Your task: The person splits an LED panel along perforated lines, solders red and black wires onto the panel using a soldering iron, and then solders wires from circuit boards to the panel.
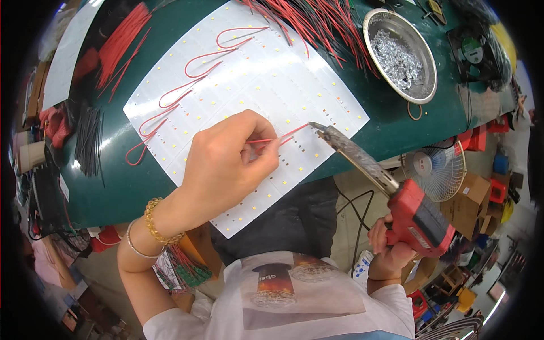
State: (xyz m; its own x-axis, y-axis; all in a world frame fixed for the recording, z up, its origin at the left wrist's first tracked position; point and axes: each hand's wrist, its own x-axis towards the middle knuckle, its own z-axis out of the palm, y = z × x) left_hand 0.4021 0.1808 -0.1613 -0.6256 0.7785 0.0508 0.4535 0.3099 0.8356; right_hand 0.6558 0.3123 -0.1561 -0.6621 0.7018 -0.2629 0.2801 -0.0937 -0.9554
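Note:
A white circuit board sheet [243, 93] dotted with small yellow LED squares lies on the green table [127, 195]. Over its near part, my left hand [229, 156] pinches a red wire [293, 132] between thumb and fingertips. The wire's free end points right. My right hand [391, 249] grips a red and black soldering gun [419, 221]. Its dark tip [316, 126] reaches up and left to the wire's end, at or just above the board; contact is hard to tell. Several looped red wires [164, 105] run along the board's left side.
Loose red and black wires [317, 25] spread over the board's far edge. A metal bowl [425, 90] of silvery scraps stands at the far right. Red wires [122, 42] and black wires [88, 141] lie at left. Beyond the table's right edge is a fan [436, 170].

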